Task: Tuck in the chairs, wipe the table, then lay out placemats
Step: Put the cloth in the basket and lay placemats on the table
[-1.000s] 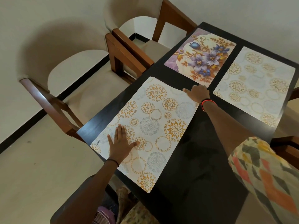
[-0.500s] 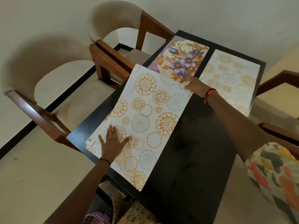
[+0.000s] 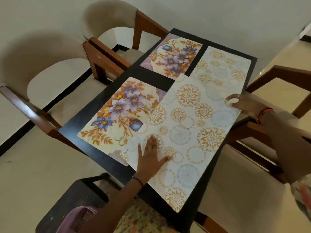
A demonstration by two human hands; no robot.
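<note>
The left hand (image 3: 151, 155) lay flat, fingers spread, pressing the near end of the white gold-rosette vinyl placemat (image 3: 190, 132). This sat askew on the black rectangular table (image 3: 104, 158), overlapping the purple-flowered placemat (image 3: 121, 113). The right hand (image 3: 244, 103) pinched its far edge. It probably wanted pivoting clear, square with the farther white rosette placemat (image 3: 223, 64).

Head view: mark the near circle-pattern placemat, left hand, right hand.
near circle-pattern placemat (image 3: 180, 135), head view, grey medallion near its middle.
left hand (image 3: 149, 158), head view, back of the hand.
right hand (image 3: 244, 104), head view, back of the hand.
</note>
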